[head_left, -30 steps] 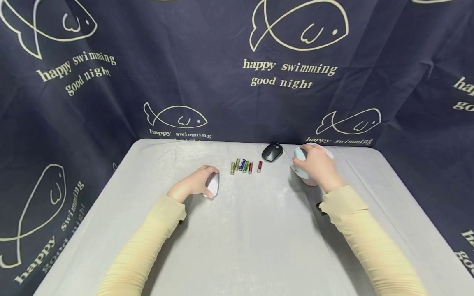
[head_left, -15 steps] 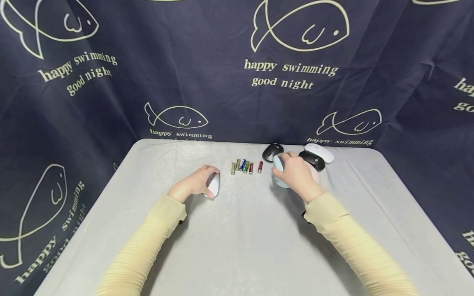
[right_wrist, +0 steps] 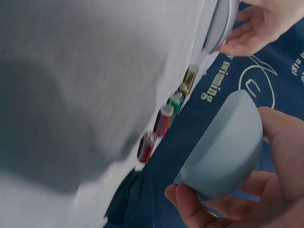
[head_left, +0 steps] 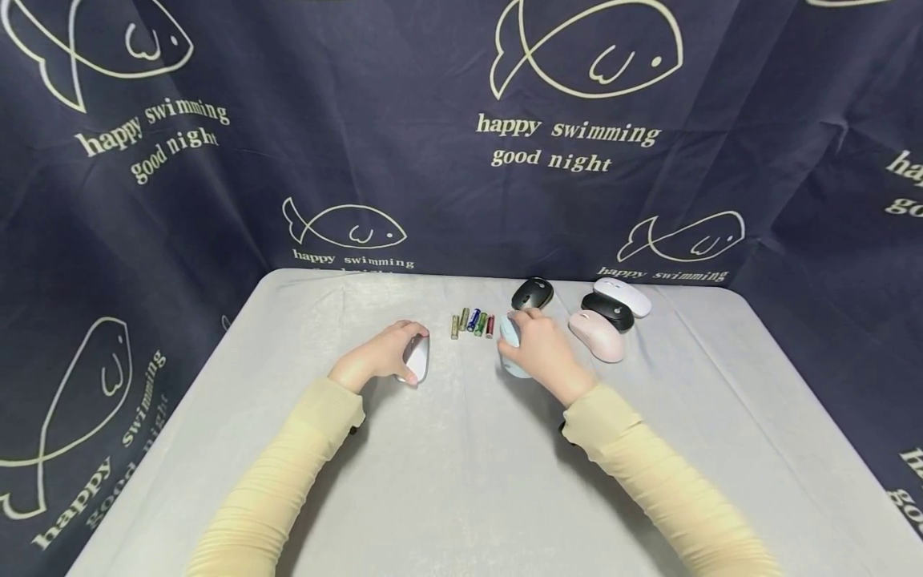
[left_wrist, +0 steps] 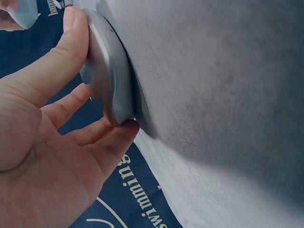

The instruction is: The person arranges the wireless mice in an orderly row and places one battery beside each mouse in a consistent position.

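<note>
In the head view my left hand [head_left: 378, 353] holds a white computer mouse [head_left: 417, 359] by its two ends, thumb at the near end and fingers at the far one. The left wrist view shows this mouse [left_wrist: 102, 66] low at the table surface. A light blue computer mouse [head_left: 513, 365] is in my right hand [head_left: 546, 351], pinched between thumb and fingers. Seen from the right wrist, the blue mouse [right_wrist: 228, 147] is held up off the tabletop. Just left of it lies a row of several small batteries [head_left: 472, 322]; a separate red battery [right_wrist: 146, 147] shows in the right wrist view.
Behind my right hand a black mouse [head_left: 532, 293] sits near the table's back edge. Further right, a pink mouse [head_left: 597, 335], another black mouse [head_left: 609, 311] and a white mouse [head_left: 623, 296] lie close together. A dark blue printed curtain [head_left: 447, 160] hangs behind the table [head_left: 447, 481].
My right hand has carried the light blue mouse leftward from above the mice on the right to beside the batteries, uncovering the pink, black and white mice. The left hand has stayed put.
</note>
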Tool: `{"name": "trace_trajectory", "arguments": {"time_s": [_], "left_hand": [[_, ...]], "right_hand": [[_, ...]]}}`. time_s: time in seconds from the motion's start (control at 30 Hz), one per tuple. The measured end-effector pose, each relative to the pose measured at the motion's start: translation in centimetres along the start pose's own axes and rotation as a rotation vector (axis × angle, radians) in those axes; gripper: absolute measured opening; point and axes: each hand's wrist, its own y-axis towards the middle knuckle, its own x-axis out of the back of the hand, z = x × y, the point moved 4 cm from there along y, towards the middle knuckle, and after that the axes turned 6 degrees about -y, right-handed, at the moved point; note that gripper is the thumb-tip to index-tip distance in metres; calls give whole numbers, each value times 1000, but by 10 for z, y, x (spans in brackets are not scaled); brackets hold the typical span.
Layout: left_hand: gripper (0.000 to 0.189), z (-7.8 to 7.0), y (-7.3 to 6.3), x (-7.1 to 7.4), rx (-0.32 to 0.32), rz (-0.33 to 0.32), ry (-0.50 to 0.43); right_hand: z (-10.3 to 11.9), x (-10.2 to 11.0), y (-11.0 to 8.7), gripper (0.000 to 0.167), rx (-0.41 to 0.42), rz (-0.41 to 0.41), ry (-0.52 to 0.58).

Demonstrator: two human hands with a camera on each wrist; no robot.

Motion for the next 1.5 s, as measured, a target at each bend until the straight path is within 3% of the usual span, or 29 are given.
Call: {"name": "trace_trajectory", "arguments": {"time_s": [0.7,1.07,1.5], "left_hand": [[87,2,3,0,39,17,11],[86,0,2,0,45,17,4],[85,0,2,0,31,7,4]], "right_hand": [[41,-36,-3,50,28,70,18],[41,-46,3,52,-20,195,-22],[37,-49,13,60,-71,260,-74]]}}
